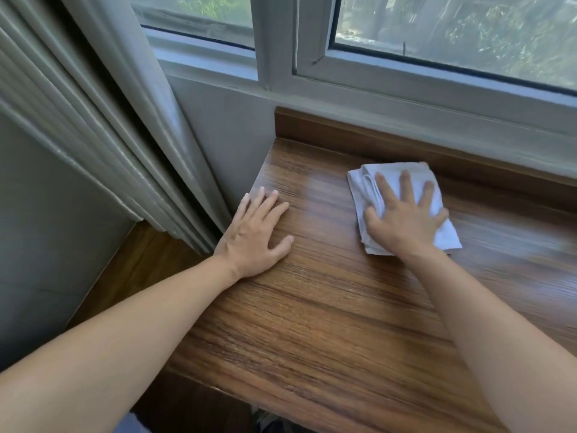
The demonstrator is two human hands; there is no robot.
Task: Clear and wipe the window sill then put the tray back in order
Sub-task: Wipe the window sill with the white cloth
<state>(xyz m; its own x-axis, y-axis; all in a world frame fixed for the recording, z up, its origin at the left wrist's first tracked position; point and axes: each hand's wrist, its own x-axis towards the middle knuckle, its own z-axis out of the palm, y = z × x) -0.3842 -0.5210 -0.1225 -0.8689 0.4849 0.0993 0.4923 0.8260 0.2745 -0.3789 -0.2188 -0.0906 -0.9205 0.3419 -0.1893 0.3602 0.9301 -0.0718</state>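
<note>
The brown wooden window sill (327, 307) fills the middle of the view. A folded white cloth (390, 176) lies flat on it near the back rail. My right hand (406, 220) presses down on the cloth with fingers spread, covering its middle. My left hand (256, 235) rests palm-down on the bare wood at the sill's left edge, fingers apart, holding nothing. No tray is in view.
A grey pleated curtain (103, 126) hangs at the left, touching the sill's left corner. The white window frame (274, 57) and a low wooden back rail (374, 132) border the far side. The wood floor (134, 270) shows below at left.
</note>
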